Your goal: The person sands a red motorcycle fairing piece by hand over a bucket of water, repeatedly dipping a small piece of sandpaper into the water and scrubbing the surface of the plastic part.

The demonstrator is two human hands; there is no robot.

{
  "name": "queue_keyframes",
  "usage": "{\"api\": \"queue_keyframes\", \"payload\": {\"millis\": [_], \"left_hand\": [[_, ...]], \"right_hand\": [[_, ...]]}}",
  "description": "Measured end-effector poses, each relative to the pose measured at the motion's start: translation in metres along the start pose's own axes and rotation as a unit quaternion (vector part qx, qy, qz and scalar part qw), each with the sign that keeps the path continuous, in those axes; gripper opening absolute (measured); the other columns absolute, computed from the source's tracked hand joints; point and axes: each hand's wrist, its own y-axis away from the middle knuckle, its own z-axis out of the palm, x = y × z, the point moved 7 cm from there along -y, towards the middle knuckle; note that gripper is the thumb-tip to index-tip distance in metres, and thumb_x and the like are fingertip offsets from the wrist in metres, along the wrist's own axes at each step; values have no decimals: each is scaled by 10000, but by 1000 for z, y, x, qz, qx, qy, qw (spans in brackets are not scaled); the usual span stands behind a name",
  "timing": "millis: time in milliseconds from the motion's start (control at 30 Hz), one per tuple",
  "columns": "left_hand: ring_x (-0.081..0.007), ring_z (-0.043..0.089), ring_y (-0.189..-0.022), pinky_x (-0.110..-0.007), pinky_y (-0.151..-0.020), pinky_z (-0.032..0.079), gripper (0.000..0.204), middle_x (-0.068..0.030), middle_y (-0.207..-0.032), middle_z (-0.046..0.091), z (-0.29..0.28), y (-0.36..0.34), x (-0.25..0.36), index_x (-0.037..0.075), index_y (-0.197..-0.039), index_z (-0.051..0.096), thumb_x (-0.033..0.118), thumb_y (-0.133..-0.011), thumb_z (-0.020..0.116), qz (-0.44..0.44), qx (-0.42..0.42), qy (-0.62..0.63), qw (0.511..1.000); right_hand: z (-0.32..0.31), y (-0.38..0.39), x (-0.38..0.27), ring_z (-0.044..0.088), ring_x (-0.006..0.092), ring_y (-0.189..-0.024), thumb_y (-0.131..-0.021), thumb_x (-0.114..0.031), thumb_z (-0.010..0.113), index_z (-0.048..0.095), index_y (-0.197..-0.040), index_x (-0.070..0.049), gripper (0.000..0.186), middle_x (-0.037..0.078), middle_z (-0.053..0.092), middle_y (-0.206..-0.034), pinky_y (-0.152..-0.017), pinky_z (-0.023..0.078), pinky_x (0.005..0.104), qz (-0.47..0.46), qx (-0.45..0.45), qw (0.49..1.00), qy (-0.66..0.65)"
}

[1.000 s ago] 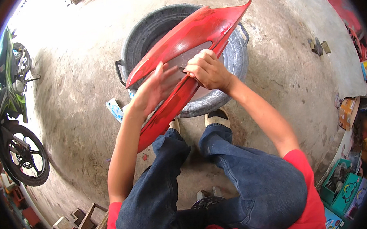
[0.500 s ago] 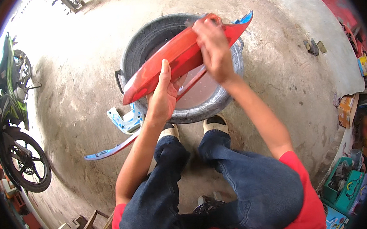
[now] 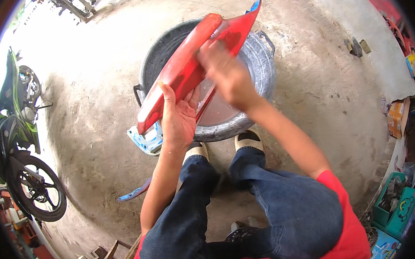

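Note:
A long red glossy panel (image 3: 183, 59), like a motorcycle body panel, slants over a round dark tub (image 3: 264, 78) with side handles and cloudy water (image 3: 220, 110) in it. My left hand (image 3: 180, 116) grips the panel's near lower edge, its thumb on the outer face and its fingers behind. On the panel's right-hand part rests my right hand (image 3: 230, 78), its fingers curled and blurred by motion. Whatever lies under those fingertips is hidden. Darker, wet-looking patches show on the red face, and the pointed far tip is blue inside.
Beside the tub lies a blue-and-white part (image 3: 145, 142); a bluish strip (image 3: 134, 193) juts past my left forearm. A motorcycle (image 3: 27, 140) stands at the left. Boxes (image 3: 397, 118) and a green bin (image 3: 392, 201) line the right side. My shoes (image 3: 248, 140) are close to the tub.
The panel has tilted more steeply and its far tip has shifted left and up. My right hand has slid down and left along it; the left hand keeps its grip.

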Motion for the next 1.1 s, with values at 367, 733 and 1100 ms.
{"api": "queue_keyframes", "payload": {"millis": [367, 733, 1100], "left_hand": [[-282, 564, -1381, -466, -1225, 422, 560, -155, -1477, 583, -5, -5, 8, 12, -1439, 512, 466, -1116, 457, -29, 38, 33, 998], [-372, 537, -1396, -603, -1198, 383, 674, -165, -1494, 576, -10, 1, 18, 44, -1472, 496, 585, -1071, 487, -97, 12, 29, 995], [-337, 636, -1211, -484, -1049, 539, 579, -168, -1303, 655, -38, 1, 52, 3, -1360, 560, 502, -1067, 577, -128, 23, 2, 991]], "right_hand": [[-1, -13, 44, 565, 390, -1378, -1020, -123, 589, 612, -1411, 22, 418, 220, 563, -1510, -1178, 438, 479, 37, 6, 999, 28], [-9, -17, 55, 523, 379, -1422, -1035, -175, 599, 627, -1398, 13, 410, 212, 588, -1487, -1211, 403, 465, 92, 25, 995, -28], [-31, -15, 78, 631, 319, -788, -1032, -127, 594, 626, -914, -29, 157, 117, 667, -812, -749, 478, 462, 68, 72, 994, 52]]}}
